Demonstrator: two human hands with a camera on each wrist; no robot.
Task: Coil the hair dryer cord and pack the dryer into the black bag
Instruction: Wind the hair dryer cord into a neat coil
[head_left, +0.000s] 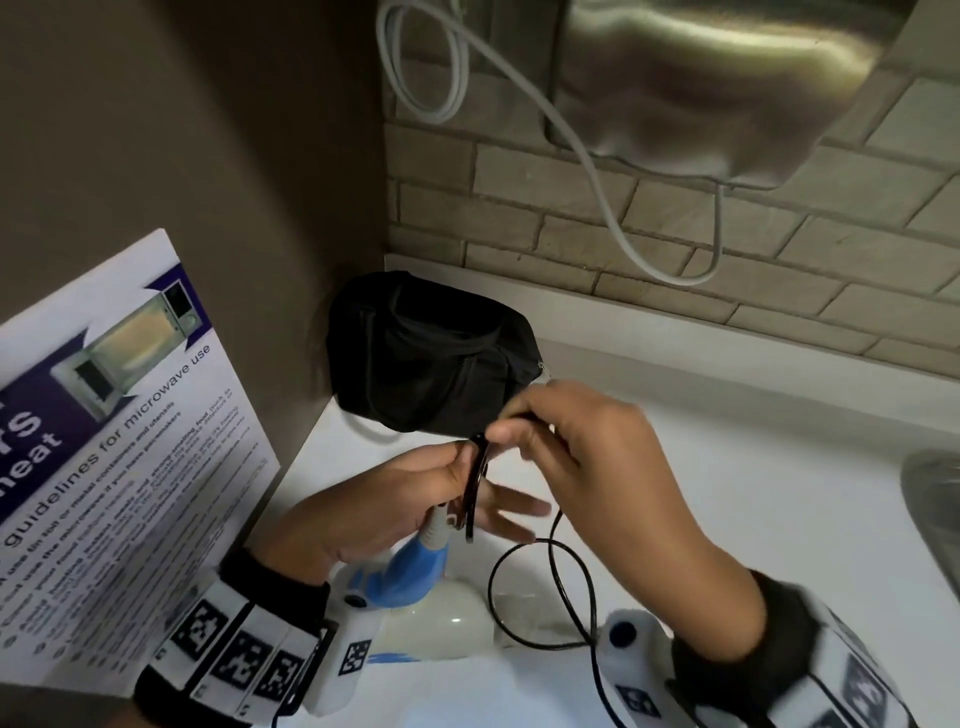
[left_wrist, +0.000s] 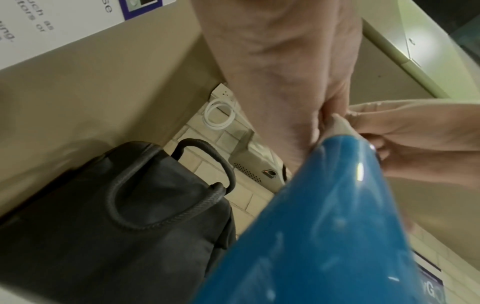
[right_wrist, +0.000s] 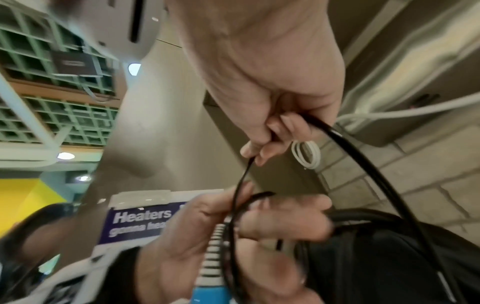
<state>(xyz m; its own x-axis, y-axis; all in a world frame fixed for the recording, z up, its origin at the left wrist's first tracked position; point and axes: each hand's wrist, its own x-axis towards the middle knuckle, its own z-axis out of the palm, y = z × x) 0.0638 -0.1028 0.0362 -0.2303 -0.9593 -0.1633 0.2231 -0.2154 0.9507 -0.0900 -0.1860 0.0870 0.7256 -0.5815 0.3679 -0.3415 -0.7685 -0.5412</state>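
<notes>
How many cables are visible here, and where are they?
2. The black cord runs between both hands above the counter; the white cable hangs on the brick wall. More may be hidden.

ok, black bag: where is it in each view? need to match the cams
Head: black bag at centre, in the counter corner behind both hands.
Left wrist: lower left, its cord handle up, beside the blue dryer.
Right wrist: lower right edge, behind the cord.
Shared landmark: coiled white cable on the brick wall.
</notes>
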